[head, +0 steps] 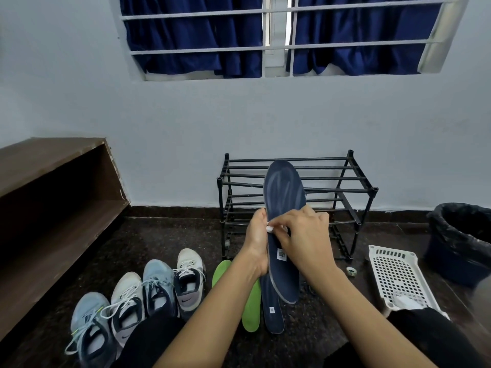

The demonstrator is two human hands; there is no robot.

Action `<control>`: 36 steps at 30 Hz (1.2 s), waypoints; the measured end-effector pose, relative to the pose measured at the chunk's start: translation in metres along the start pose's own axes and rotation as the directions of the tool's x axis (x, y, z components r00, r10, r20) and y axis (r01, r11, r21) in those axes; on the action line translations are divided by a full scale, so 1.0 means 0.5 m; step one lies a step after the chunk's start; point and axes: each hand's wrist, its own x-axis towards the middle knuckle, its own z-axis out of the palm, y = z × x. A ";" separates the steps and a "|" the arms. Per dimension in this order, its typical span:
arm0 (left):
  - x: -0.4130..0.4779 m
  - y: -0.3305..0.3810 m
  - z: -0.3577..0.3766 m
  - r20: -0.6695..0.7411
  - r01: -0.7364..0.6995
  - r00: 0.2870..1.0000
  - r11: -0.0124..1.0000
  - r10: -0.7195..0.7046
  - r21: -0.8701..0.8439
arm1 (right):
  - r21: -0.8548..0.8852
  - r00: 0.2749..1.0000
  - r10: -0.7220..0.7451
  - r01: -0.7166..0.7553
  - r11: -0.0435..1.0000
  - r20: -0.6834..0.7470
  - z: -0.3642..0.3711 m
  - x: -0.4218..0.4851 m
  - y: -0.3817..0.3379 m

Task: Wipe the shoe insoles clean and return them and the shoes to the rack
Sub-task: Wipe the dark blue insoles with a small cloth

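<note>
A navy insole [284, 197] stands upright in front of the black rack [353, 192]. My left hand [256, 240] grips its left edge near the middle. My right hand [305, 237] presses a small white wipe [269, 228] against the insole's face. On the floor below lie a green insole [251, 306] and a second navy insole [273, 314]. Several sneakers stand in a row at the lower left, among them a white and black one [190, 277] and a light blue one [156, 285].
A white perforated basket [396, 274] lies at the right with white wipes in it. A bin with a black liner [459, 235] stands beyond it. A brown wooden shelf unit [53, 197] runs along the left. A small tape roll [352, 271] sits by the rack.
</note>
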 end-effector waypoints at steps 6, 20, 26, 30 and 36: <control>-0.003 -0.012 0.010 0.027 0.026 0.999 1.000 -0.026 0.007 | -0.060 0.998 0.023 -0.027 0.998 -0.064 0.004 0.022 0.014; -0.001 -0.001 -0.008 -0.052 0.020 0.998 0.997 -0.017 0.070 | -0.007 1.000 -0.008 0.008 1.000 -0.030 0.018 -0.006 -0.010; -0.006 -0.016 0.003 -0.022 0.047 0.999 0.997 -0.045 0.066 | -0.017 0.996 0.062 -0.064 0.998 -0.061 0.016 0.020 0.007; -0.015 -0.026 0.015 0.022 0.068 0.997 0.996 -0.070 0.055 | 0.005 0.991 0.098 -0.098 0.995 -0.093 0.015 0.031 0.015; 0.001 -0.001 -0.009 -0.084 0.055 0.995 0.994 -0.047 0.092 | 0.059 0.997 0.018 -0.013 0.998 -0.076 0.024 -0.001 -0.012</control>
